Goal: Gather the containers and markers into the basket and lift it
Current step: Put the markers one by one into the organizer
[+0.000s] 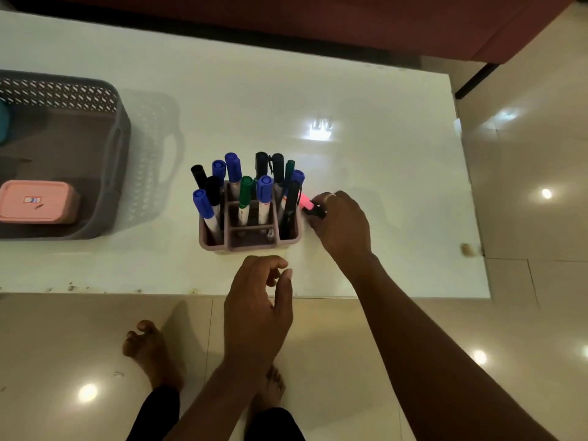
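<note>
Pinched a pink, black-capped highlighter (307, 203) in right hand (342, 224), beside mauve plastic marker caddy (251, 245) at its left; held left hand (254, 310) loosely curled, empty.

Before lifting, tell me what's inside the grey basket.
The grey basket holds a pink box and part of a teal thing; its left side is out of frame.
</note>
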